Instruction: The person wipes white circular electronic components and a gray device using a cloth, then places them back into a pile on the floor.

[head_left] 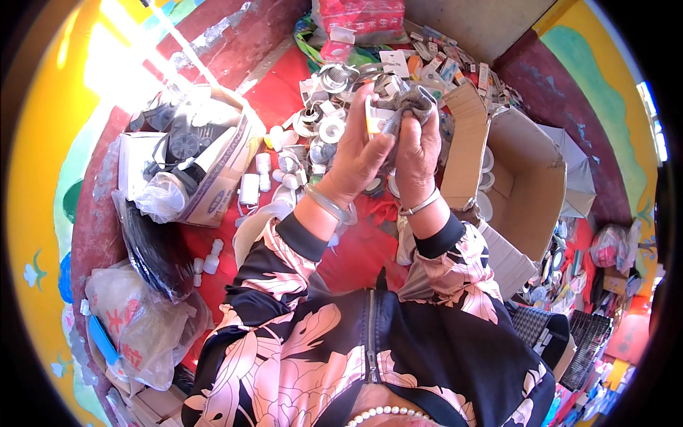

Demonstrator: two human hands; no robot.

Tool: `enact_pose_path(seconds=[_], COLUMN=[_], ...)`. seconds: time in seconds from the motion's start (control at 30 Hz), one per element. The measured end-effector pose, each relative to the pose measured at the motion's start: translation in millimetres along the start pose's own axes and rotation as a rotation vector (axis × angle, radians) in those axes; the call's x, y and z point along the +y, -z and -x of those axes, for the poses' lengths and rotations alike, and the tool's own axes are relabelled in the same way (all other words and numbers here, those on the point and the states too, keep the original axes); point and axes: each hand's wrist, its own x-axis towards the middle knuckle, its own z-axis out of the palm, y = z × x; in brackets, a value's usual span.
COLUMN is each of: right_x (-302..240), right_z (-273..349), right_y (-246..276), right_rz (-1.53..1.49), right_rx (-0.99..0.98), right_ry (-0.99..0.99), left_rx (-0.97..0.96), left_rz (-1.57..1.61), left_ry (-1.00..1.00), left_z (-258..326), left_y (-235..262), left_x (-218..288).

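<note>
Both my hands are raised in front of me, close together above a pile of loose goods. My right hand [418, 146] pinches a bunched grey cloth [414, 102], its thumb pressed on the fabric. Against the cloth, my left hand [359, 146] grips a small pale item with a yellow edge [371, 119]; its kind I cannot make out, as fingers and cloth cover part of it. Beyond and below the hands lie white plastic fittings, among them a white ring [331, 130], and a round metal drain strainer [336, 77].
An open cardboard box [526, 174] stands at the right, with many small cartons [455, 67] behind it. At the left is a carton of black and grey fittings [220, 160]. Nearer lie a black plastic bag [153, 245] and a translucent bag [146, 313]. Red sheeting [356, 252] covers the floor.
</note>
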Motion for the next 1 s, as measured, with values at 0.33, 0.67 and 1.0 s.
enact_pose_path(seconds=[0.33, 0.67, 1.0], right_x=[22.8, -39.0, 20.8], right_z=[-39.6, -26.4, -6.2], right_y=[35.4, 43.3, 26.4], right_rz=[-1.070, -0.245, -1.016], right_rx=[-0.102, -0.632, -0.275], right_ry=[-0.515, -0.508, -0.788], left_rx=[-0.044, -0.155, -0.225], left_rz=[-0.227, -0.620, -1.003], left_ry=[-0.172, -0.290, -0.324], left_z=[1.1, -10.3, -11.1], left_y=[4.5, 16.5, 10.5], left_x=[-5.2, 11.8, 23.3])
